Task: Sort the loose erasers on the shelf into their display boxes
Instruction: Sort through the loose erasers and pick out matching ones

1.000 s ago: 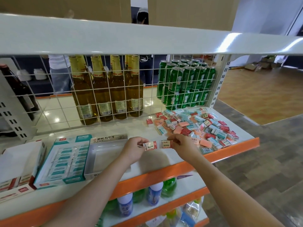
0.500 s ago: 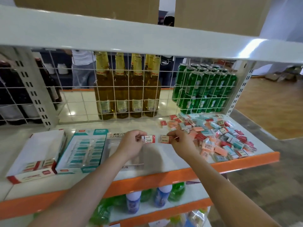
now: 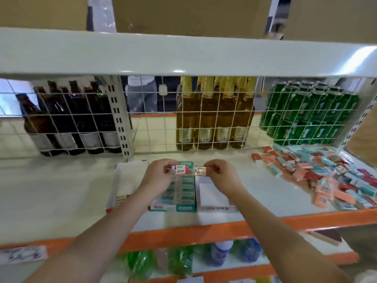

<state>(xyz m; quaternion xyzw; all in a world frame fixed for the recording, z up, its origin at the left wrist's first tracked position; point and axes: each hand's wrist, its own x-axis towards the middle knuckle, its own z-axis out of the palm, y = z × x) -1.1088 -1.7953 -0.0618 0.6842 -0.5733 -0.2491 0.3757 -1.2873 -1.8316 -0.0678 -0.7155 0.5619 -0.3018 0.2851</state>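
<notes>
My left hand (image 3: pixel 158 175) pinches a red-and-white wrapped eraser (image 3: pixel 180 170) above the display boxes. My right hand (image 3: pixel 221 176) pinches a second, orange-toned eraser (image 3: pixel 201 170) right beside it. Below them sit three display boxes side by side: a white box (image 3: pixel 125 184) with red trim on the left, a teal box (image 3: pixel 181 195) filled with rows of teal erasers in the middle, and a clear box (image 3: pixel 212 196) on the right. A heap of loose red, pink and teal erasers (image 3: pixel 318 174) lies at the right end of the shelf.
A wire grid (image 3: pixel 155 127) backs the shelf; behind it stand dark bottles (image 3: pixel 69 119), amber bottles (image 3: pixel 214 117) and green cans (image 3: pixel 306 115). An upper shelf board (image 3: pixel 183 56) overhangs. The orange front edge (image 3: pixel 183 235) has bottles below. A person's legs (image 3: pixel 141 97) show behind the grid.
The view has swung left, so the boxes now lie under my hands and the eraser heap sits far right. Both hands hold their erasers as before, now over the teal box.
</notes>
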